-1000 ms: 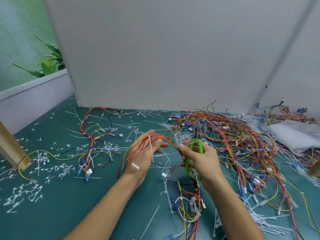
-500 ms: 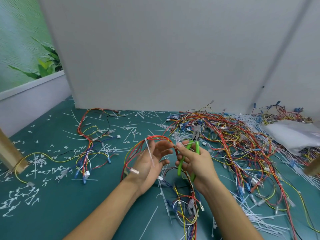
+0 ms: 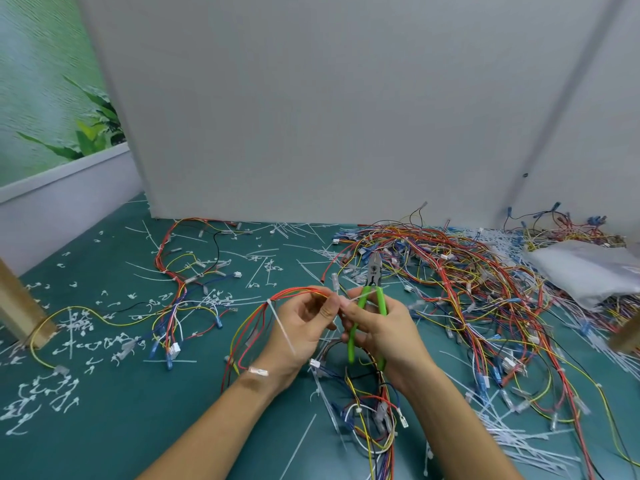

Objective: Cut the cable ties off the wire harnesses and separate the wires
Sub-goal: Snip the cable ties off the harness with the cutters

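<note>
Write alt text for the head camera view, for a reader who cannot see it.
Two bare hands work a red and yellow wire harness above a teal table: the left hand pinches the wires, the right hand holds green-handled cutting pliers and a thin white cable tie. Cut ties and tangled coloured wires litter the table.

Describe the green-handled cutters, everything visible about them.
The cutters are small side cutters with a grey metal head and two bright green, plastic-looking handles. The right hand grips them by the handles, head pointing up and away, above the green table. The handles look somewhat spread; whether the jaws are parted is too small to tell. A white cable tie crosses just below the head, pinched by the fingertips of the left hand.
</note>
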A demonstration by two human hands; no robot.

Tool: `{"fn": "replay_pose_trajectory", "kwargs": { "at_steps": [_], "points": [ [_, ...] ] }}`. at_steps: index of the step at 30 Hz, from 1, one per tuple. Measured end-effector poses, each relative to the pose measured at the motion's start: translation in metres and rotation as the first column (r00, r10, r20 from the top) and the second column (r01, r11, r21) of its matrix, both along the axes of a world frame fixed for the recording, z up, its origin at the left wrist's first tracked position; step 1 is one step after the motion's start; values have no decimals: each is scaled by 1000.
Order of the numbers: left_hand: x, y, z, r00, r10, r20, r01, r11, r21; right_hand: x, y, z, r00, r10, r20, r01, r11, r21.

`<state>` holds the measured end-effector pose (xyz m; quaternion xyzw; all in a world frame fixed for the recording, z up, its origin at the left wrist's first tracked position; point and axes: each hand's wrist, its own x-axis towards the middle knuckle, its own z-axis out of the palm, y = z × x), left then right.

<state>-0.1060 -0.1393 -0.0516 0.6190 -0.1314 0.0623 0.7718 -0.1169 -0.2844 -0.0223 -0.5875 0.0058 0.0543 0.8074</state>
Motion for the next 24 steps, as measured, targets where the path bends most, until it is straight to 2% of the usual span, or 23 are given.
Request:
{"fn": "replay_pose_trajectory", "kwargs": {
  "at_steps": [6, 11, 17, 24],
  "points": [
    [3, -1, -3, 999, 36, -11, -35, 996, 87, 1, -2, 0, 999, -32, 33, 33, 999, -23],
    [5, 1, -6, 994, 22, -109, -19, 999, 32, 0, 1, -2, 979, -120, 168, 149, 973, -176],
    [3, -1, -3, 985, -71, -157, 71, 997, -6, -1, 2, -4, 933, -165, 321, 260, 924, -280],
    [1, -2, -3, 979, -138, -149, 129, 989, -73, 0, 4, -6, 926, -155, 344, 260, 923, -284]
  ]
}}
